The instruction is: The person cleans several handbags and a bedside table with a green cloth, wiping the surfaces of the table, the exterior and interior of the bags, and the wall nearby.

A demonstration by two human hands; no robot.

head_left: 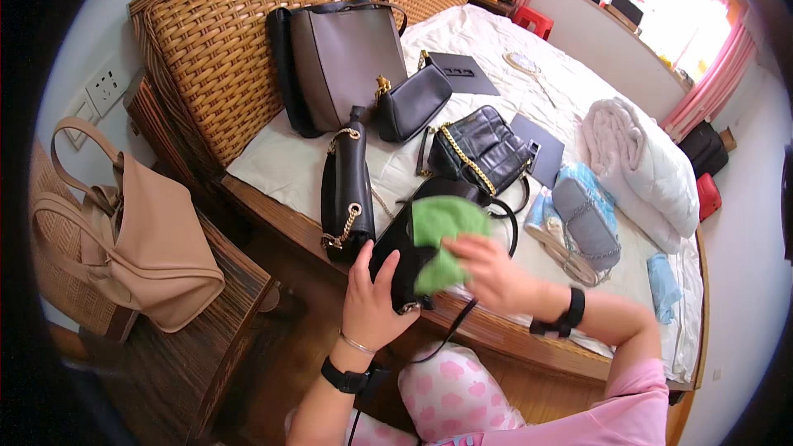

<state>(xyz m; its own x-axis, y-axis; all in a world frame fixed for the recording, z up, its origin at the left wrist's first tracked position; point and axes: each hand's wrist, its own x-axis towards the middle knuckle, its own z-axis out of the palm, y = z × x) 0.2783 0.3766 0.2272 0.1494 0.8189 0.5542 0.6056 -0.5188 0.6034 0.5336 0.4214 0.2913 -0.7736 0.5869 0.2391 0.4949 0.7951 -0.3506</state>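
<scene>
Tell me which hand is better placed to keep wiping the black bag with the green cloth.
Right. The right hand already presses the green cloth flat against the black bag. The left hand has its grip on the bag's lower edge, steadying it, so it looks busy.

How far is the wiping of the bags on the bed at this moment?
Done: cannot tell; no bag shows clear signs of wiping. In hand: the left hand holds a black bag while the right hand presses a green cloth on it. Left: possibly the quilted black bag, grey tote and others.
</scene>
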